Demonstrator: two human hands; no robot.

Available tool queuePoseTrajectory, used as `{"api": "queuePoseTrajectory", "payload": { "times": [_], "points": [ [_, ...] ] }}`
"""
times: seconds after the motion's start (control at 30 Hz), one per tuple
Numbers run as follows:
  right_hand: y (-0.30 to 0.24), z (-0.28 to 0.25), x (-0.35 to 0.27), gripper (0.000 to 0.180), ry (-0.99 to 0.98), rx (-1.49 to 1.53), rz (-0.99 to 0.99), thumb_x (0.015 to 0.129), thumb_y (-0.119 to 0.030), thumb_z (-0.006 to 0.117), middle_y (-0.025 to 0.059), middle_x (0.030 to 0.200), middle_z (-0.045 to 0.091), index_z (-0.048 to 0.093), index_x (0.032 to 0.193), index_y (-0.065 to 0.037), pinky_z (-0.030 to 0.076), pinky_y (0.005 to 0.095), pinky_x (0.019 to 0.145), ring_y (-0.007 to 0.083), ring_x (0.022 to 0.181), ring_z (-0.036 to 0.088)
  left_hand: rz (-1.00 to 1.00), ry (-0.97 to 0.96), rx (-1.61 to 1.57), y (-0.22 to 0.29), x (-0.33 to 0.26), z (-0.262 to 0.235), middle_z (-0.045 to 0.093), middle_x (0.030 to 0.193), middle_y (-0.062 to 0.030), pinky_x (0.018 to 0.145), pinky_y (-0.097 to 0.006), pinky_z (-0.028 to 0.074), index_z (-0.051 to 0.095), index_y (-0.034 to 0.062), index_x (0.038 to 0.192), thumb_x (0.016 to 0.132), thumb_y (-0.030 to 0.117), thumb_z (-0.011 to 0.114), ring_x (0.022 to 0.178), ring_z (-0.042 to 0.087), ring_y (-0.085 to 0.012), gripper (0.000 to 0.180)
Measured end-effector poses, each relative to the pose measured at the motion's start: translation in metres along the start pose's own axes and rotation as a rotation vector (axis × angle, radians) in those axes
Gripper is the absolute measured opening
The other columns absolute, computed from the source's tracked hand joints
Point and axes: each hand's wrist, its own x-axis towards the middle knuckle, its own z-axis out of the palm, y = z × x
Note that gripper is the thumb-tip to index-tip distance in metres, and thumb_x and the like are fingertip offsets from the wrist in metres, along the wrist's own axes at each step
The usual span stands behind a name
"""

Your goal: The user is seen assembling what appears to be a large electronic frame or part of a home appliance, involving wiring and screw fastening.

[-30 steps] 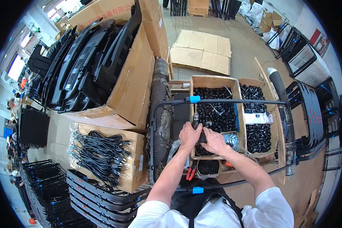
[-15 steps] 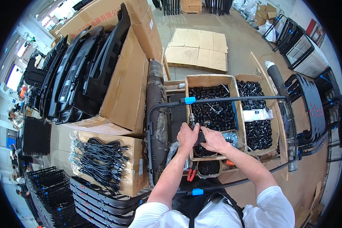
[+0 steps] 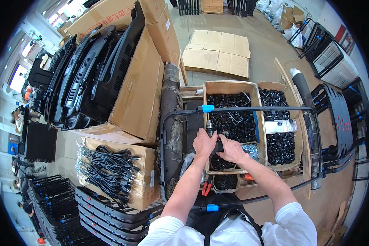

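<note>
Both hands are together over the wooden bins, on a dark power drill (image 3: 209, 125) whose silver chuck points away from me. My left hand (image 3: 204, 143) is closed round its front part. My right hand (image 3: 231, 150) grips its dark body from the right; much of the drill is hidden under the fingers. A large black rectangular frame (image 3: 254, 108) with blue clips lies across the bins and surrounds my hands. Beneath and beyond them, a wooden bin (image 3: 229, 83) holds many small black plastic parts.
Red-handled pliers (image 3: 206, 188) lie near me beside a small box of dark screws (image 3: 225, 182). At left, a carton (image 3: 145, 172) bears bundled black cables (image 3: 110, 168); behind it a tall carton (image 3: 137, 90) holds black panels. Stacked black frames (image 3: 106, 217) stand lower left, flattened cardboard (image 3: 217, 51) ahead.
The whole view has shifted slightly to the left, so the bins and frame appear a little farther right. Both hands keep their hold on the drill, almost in the same place.
</note>
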Motion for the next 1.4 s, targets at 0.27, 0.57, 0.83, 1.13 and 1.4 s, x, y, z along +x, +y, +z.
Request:
{"api": "queuePoseTrajectory", "payload": {
  "times": [0.27, 0.57, 0.83, 1.13, 1.4],
  "points": [
    [-0.003, -0.008, 0.006, 0.078, -0.057, -0.029, 0.032, 0.079, -0.024, 0.086, 0.0256, 0.121, 0.067, 0.045, 0.141, 0.000, 0.057, 0.0488, 0.094, 0.0424, 0.109, 0.069, 0.013, 0.001, -0.006, 0.001, 0.008, 0.001, 0.072, 0.111, -0.0290, 0.090, -0.056, 0.056, 0.059, -0.0024, 0.109, 0.088, 0.053, 0.075, 0.104, 0.071, -0.0480, 0.061],
    [-0.014, -0.002, 0.004, 0.064, -0.035, -0.058, -0.018, 0.079, -0.016, 0.084, 0.0187, 0.139, 0.054, 0.051, 0.132, -0.003, 0.056, 0.0508, 0.094, 0.0431, 0.114, 0.065, 0.036, -0.041, 0.004, -0.003, 0.009, -0.003, 0.073, 0.108, -0.0301, 0.090, -0.056, 0.057, 0.060, -0.0028, 0.108, 0.088, 0.055, 0.073, 0.103, 0.072, -0.0479, 0.063],
    [-0.020, -0.002, -0.002, 0.064, -0.067, -0.077, 0.004, 0.080, -0.017, 0.083, 0.0169, 0.139, 0.054, 0.051, 0.134, -0.004, 0.055, 0.0507, 0.095, 0.0424, 0.115, 0.065, 0.060, -0.054, -0.010, -0.008, 0.004, -0.004, 0.074, 0.108, -0.0298, 0.089, -0.055, 0.058, 0.060, -0.0037, 0.108, 0.088, 0.054, 0.073, 0.103, 0.073, -0.0474, 0.062],
    [-0.032, 0.000, -0.018, 0.061, -0.088, -0.087, 0.024, 0.081, -0.018, 0.081, 0.0174, 0.139, 0.054, 0.052, 0.132, -0.004, 0.055, 0.0502, 0.096, 0.0419, 0.115, 0.065, 0.045, -0.035, -0.029, -0.015, -0.015, -0.004, 0.074, 0.108, -0.0286, 0.089, -0.055, 0.058, 0.061, -0.0032, 0.108, 0.088, 0.052, 0.075, 0.103, 0.072, -0.0470, 0.061],
    [-0.113, -0.030, -0.123, 0.066, 0.066, -0.118, -0.072, 0.077, -0.013, 0.080, 0.0192, 0.134, 0.055, 0.054, 0.136, 0.000, 0.056, 0.0475, 0.090, 0.0397, 0.107, 0.067, -0.044, -0.085, -0.504, -0.041, -0.138, -0.021, 0.073, 0.105, -0.0260, 0.089, -0.048, 0.055, 0.063, -0.0051, 0.112, 0.094, 0.056, 0.070, 0.100, 0.072, -0.0405, 0.064]
  ]
}}
